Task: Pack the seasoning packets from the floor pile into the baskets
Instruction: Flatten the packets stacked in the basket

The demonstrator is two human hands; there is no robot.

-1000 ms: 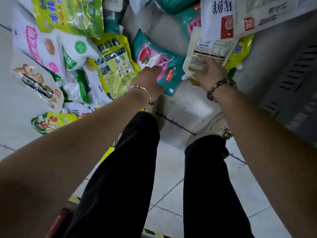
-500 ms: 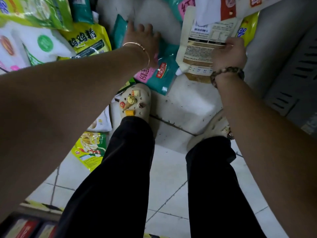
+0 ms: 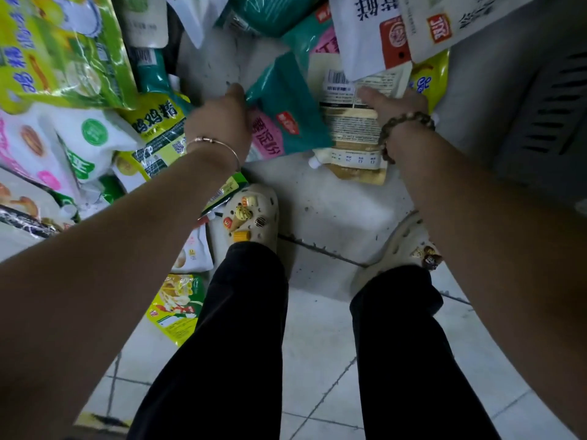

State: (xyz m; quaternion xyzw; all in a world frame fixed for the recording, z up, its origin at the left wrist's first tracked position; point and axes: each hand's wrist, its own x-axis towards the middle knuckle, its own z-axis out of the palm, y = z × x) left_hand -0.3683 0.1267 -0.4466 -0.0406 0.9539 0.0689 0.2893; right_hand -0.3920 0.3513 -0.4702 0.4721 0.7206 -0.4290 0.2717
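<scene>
A teal packet [image 3: 286, 103] with a pink label lies tilted, one edge gripped by the left hand [image 3: 219, 122]. It overlaps a tan spout pouch [image 3: 349, 134], barcode side up, under the right hand [image 3: 400, 106]. Yellow-green, white and teal packets crowd the pile [image 3: 95, 90].

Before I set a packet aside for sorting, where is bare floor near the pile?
Bare floor lies between the left shoe and right shoe, below the teal packet and tan pouch; the tiles between the legs are free too. Left of the left shoe, packets crowd and overlap.
</scene>
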